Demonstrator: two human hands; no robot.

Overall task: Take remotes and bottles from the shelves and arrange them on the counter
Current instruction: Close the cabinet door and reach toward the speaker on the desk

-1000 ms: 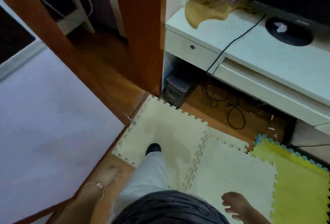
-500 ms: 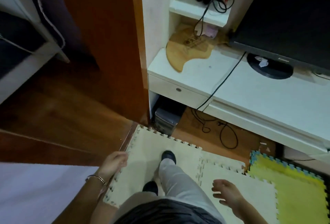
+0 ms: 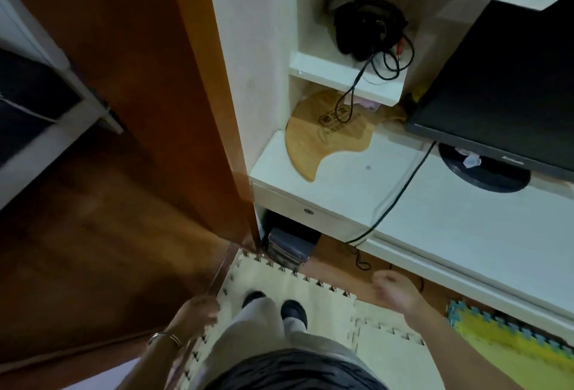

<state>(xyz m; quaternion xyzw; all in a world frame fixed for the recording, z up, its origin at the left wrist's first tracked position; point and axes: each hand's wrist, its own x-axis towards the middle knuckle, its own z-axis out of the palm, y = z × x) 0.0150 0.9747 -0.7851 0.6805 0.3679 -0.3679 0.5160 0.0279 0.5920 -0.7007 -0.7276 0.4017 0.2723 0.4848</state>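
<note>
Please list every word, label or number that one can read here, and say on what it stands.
Nothing here can be read for certain.
Dark printed stamp on the wooden board: too blurred to read.
Small pale brand mark on the lower bezel of the monitor: too small to read.

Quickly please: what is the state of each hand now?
Left hand: open, loosely curled, holding nothing.
Right hand: open, loosely curled, blurred, holding nothing.
</note>
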